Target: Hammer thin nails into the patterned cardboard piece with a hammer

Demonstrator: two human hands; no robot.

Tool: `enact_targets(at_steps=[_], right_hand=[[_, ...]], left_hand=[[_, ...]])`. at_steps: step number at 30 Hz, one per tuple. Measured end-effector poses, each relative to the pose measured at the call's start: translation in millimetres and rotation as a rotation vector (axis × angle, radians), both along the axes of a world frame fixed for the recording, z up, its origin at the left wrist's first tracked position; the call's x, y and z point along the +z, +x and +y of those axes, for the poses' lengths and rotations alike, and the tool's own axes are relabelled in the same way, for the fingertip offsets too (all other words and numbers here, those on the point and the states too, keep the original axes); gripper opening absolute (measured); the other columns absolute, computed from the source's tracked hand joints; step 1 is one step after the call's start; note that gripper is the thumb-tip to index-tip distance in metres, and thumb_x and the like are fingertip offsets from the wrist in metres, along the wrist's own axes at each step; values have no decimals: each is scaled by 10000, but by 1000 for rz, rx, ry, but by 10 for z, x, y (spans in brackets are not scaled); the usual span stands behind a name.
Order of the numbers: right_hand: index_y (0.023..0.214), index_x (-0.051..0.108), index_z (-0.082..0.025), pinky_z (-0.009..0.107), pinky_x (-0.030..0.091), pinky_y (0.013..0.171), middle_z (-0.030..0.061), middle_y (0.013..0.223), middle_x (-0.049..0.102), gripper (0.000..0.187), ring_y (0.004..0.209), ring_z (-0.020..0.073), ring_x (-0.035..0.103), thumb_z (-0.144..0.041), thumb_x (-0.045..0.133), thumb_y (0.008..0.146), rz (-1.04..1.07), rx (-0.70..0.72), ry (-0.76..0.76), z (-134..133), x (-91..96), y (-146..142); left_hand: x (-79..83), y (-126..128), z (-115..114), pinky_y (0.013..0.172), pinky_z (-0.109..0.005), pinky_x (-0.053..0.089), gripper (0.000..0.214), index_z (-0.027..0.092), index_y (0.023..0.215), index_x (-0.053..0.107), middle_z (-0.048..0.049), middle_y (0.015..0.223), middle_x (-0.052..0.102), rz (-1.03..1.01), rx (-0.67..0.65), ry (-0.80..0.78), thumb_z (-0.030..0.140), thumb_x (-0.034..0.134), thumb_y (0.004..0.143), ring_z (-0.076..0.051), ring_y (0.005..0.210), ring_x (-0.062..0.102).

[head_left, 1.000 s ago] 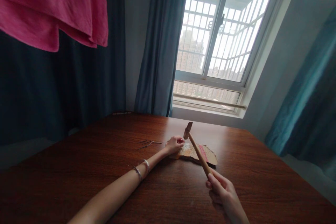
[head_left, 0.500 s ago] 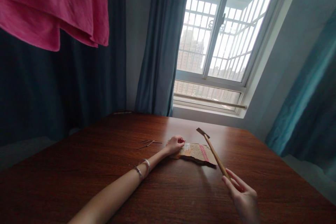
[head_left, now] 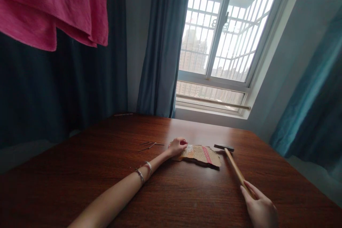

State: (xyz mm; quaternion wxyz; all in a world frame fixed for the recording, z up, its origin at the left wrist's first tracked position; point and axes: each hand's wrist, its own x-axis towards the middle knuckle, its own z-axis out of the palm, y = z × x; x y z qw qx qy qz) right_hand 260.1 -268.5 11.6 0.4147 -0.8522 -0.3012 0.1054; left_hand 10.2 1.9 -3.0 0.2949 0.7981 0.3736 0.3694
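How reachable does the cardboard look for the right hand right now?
Probably yes: the cardboard lies left of the hammer that the right hand grips, and its right part is uncovered. The left hand hides some of its left end, so that looks less free.

Across the lower frame, the counter [head_left: 171,196] shows a smooth wood grain, glossy where light falls near its far edge. At lower right, the hammer [head_left: 237,167] pairs a smooth wooden handle with a dark metal head. Near the centre, the cardboard [head_left: 199,152] looks matt and papery, rough along its torn edge; the nails [head_left: 152,145] look metallic. The bracelets [head_left: 149,167] are shiny metal. At upper left, the towel [head_left: 66,3] is matt, plush cloth; the curtain [head_left: 163,50] at upper centre is satiny fabric.
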Motion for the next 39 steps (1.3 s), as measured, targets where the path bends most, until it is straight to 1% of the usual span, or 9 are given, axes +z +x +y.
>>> enact_targets(at_steps=[7, 12, 15, 18, 26, 30, 34, 36, 39], right_hand=[[997, 680, -242, 368, 455, 726, 106, 883, 701, 438, 847, 304, 624, -496, 531, 672, -11, 22, -24, 12, -34, -10], [1117, 616, -239, 386, 447, 727, 124, 936, 685, 507, 868, 322, 614, -506, 486, 706, -50, 43, -100, -3, -26, -12], [1169, 576, -243, 412, 438, 727, 132, 932, 678, 531, 854, 339, 611, -513, 438, 734, -119, 80, -191, -23, -10, -11], [1166, 576, -241, 413, 435, 741, 132, 956, 668, 514, 876, 336, 604, -498, 416, 751, -178, 123, -207, -43, -22, -2], [1188, 550, -191, 380, 438, 831, 127, 1130, 600, 525, 1017, 295, 560, -467, 361, 783, -359, 178, -184, -32, -330, 136], [1202, 525, -174, 391, 436, 849, 137, 1150, 583, 520, 1032, 290, 555, -441, 312, 810, -471, 199, -183, -4, -474, 183], [1214, 500, -140, 393, 427, 866, 149, 1145, 579, 522, 1067, 289, 532, -401, 262, 830, -531, 213, -206, 3, -492, 164], [1210, 497, -119, 395, 428, 868, 153, 1131, 586, 527, 1076, 293, 523, -387, 245, 832, -545, 222, -218, -1, -468, 145], [1195, 503, -111, 400, 429, 870, 149, 1130, 590, 520, 1087, 294, 514, -370, 243, 827, -553, 237, -218, -9, -440, 128]], left_hand=[[33, -4, -24, 604, -209, 411, 178, 129, 749, 660, -33, 688, 647, -3, 8, 4, 254, 559, 673, -129, 644, 569], [34, -8, -30, 596, -205, 407, 190, 125, 766, 660, -33, 686, 642, 19, 18, 29, 259, 555, 683, -125, 639, 563], [19, -10, -19, 601, -205, 410, 211, 132, 824, 657, -24, 687, 635, 9, 16, 34, 257, 550, 693, -121, 640, 560], [0, -7, -1, 610, -206, 419, 256, 137, 908, 635, -14, 692, 624, -21, -9, 22, 247, 558, 690, -116, 640, 555], [40, -10, -9, 613, -215, 447, 506, 144, 1124, 505, -20, 809, 613, -143, -105, -2, 239, 624, 642, -115, 680, 558], [102, -49, -83, 622, -219, 437, 373, 157, 1061, 556, -23, 798, 616, -225, 5, 82, 142, 498, 693, -123, 716, 564], [208, -199, -85, 660, -235, 431, 273, 156, 881, 635, -28, 765, 631, -244, 165, 183, 113, 430, 706, -131, 726, 569], [282, -365, -9, 682, -245, 433, 240, 152, 811, 651, -36, 782, 641, -201, 216, 211, 140, 431, 716, -136, 729, 568], [389, -759, 204, 684, -249, 435, 206, 142, 745, 660, -45, 793, 649, -30, 273, 182, 173, 464, 688, -143, 709, 568]])
